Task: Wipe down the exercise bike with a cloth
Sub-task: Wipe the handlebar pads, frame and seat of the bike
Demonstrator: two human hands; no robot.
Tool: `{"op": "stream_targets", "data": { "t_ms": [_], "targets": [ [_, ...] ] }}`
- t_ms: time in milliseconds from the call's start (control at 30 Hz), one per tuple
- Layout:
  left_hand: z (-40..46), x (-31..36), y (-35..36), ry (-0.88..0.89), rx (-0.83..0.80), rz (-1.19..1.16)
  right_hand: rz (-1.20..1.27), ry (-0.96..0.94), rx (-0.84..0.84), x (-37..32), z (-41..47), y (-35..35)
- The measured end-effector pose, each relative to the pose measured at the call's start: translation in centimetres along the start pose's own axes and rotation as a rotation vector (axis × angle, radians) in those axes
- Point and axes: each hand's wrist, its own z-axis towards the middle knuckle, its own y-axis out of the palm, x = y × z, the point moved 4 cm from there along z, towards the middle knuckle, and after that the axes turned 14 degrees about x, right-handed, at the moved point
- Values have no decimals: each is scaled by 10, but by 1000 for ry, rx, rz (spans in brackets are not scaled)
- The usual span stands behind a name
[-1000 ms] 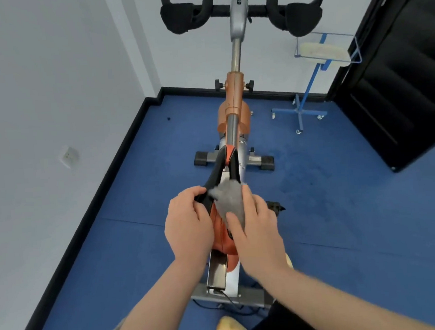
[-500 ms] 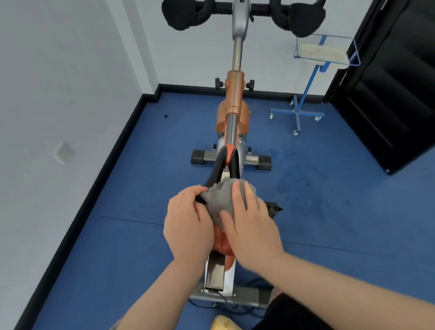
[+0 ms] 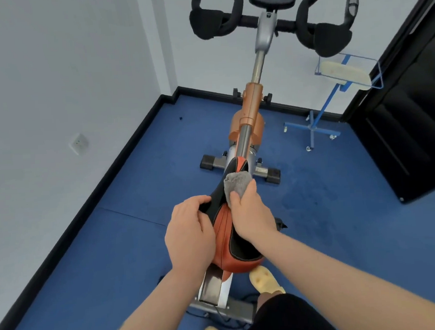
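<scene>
A white wall [image 3: 51,86] is standing beside the blue floor [image 3: 109,249]. The left hand [image 3: 190,233] is gripping the bike's seat [image 3: 226,239]. The right hand [image 3: 250,214] is pinching the gray cloth [image 3: 237,186] on the seat's nose. A black door [image 3: 413,112] is sitting far right.

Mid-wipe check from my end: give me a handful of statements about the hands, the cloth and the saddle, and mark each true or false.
1. The right hand holds the grey cloth against the saddle. True.
2. The cloth sits at the wide rear end of the saddle. False: it is on the narrow front part, near the nose.
3. The left hand grips the saddle's left edge. True.
4. The left hand also holds a cloth. False: it holds no cloth, only the saddle.
5. The cloth is being rubbed on the handlebars. False: they stand far ahead, untouched.
</scene>
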Motion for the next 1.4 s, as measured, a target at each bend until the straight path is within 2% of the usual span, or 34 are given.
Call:
{"op": "stream_targets", "data": {
  "t_ms": [100, 167, 300, 367, 433, 500, 533, 633, 700, 767, 867, 1000, 1100, 1200, 1267, 1333, 1400],
  "targets": [
    [0, 2, -2, -15, 16, 22, -89, -204, 27, 7, -27, -1],
    [0, 1, 0, -35, 32, 35, -87, -246, 32, 9, -15, 4],
    [-2, 2, -1, -89, 36, 48, 232, -73, 37, -9, 53, 15],
    [-3, 3, -1, -118, 44, 61, 384, -90, 51, -14, 78, 16],
    [-4, -2, 0, -237, 89, 48, 449, -185, -4, -12, 96, 16],
    [-6, -10, 0, -441, 138, 1, 393, -382, -81, -12, 102, 13],
    [-7, -12, 1, -512, 154, -15, 306, -537, -94, -12, 102, 12],
    [-10, -13, 1, -585, 210, -19, -64, -1071, -157, -19, 96, 12],
    [-13, -11, 1, -620, 250, -3, -213, -1214, -264, -26, 109, 7],
    [-19, -8, 3, -656, 285, 32, -399, -1241, -253, -37, 126, 2],
    [-25, -2, 4, -704, 368, 58, -565, -1201, -98, -42, 102, 3],
    [-32, 4, 7, -745, 454, 17, -222, -1402, -60, -43, 45, 8],
    [-41, 15, 12, -757, 496, 24, -379, -1543, -179, -53, 81, 8],
    [-52, 23, 17, -800, 558, 39, -504, -1467, -59, -54, 91, 8],
    [-58, 26, 19, -847, 593, 25, -411, -1455, -134, -50, 59, 18],
    [-66, 31, 23, -881, 601, 4, -179, -1523, -178, -48, 36, 19],
    [-78, 38, 28, -886, 578, 17, -134, -1568, -302, -56, 40, 18]
  ]
}}
